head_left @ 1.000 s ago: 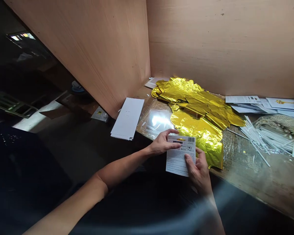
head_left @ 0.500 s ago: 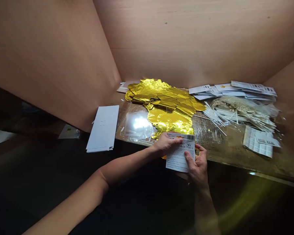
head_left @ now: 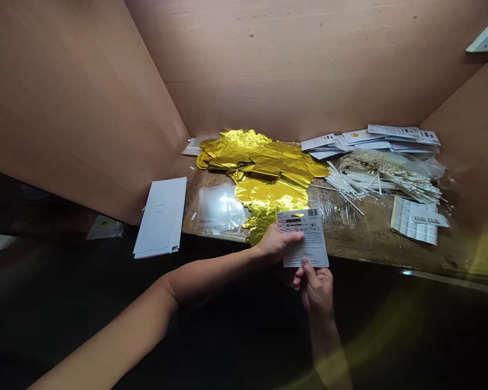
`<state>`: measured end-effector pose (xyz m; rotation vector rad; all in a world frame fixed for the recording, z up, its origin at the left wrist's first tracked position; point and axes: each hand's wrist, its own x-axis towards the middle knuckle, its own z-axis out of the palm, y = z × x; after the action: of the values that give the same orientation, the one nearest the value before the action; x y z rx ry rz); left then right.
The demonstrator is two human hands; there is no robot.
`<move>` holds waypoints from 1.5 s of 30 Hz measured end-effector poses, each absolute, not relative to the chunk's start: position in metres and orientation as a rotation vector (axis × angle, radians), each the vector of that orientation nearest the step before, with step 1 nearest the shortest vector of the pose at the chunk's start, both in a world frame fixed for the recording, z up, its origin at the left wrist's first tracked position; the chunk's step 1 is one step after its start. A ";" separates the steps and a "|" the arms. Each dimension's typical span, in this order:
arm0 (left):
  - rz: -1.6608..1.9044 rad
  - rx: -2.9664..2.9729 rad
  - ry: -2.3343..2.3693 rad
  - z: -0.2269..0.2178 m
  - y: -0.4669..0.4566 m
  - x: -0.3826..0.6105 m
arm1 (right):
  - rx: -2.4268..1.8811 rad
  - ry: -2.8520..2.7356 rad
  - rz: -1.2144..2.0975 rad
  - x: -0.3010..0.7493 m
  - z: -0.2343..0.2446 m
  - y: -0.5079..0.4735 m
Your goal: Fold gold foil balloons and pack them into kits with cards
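Note:
A white printed packaging card (head_left: 309,241) with a barcode and a hang hole at its top is held up in front of the table edge. My left hand (head_left: 277,242) grips it at its left side, thumb across the print. At its bottom edge my right hand (head_left: 316,284) pinches it between thumb and fingers. Whatever lies behind the card is hidden. Just beyond, flat gold foil balloons (head_left: 268,173) lie in an overlapping pile that reaches the table's front edge.
Left of the foil are clear plastic sleeves (head_left: 219,206) and a stack of white cards (head_left: 160,216) overhanging the edge. To the right lie white sticks (head_left: 353,184), a sticker sheet (head_left: 415,219) and a heap of printed cards (head_left: 374,138). Wooden panels (head_left: 276,65) enclose the table.
My right hand has slid from the card's right side down to its bottom edge. The card has tilted slightly, and the whole view has shifted a little.

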<state>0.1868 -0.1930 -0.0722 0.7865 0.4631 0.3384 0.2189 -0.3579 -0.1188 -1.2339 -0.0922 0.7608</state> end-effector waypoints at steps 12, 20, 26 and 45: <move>0.200 0.782 0.450 -0.090 -0.222 0.204 | -1.240 -0.019 0.811 0.237 -0.114 -0.361; 0.145 0.883 0.364 -0.082 -0.217 0.208 | -1.196 -0.103 0.714 0.243 -0.116 -0.379; 0.443 1.689 0.344 -0.089 -0.193 0.221 | -1.294 0.009 0.542 0.254 -0.139 -0.378; 0.151 2.107 0.039 -0.112 -0.154 0.274 | -1.768 -0.281 0.400 0.265 -0.170 -0.403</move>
<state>0.2741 -0.1544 -0.1117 2.1068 0.0390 0.1506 0.2653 -0.4033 -0.1696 -1.7685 -0.2808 0.4002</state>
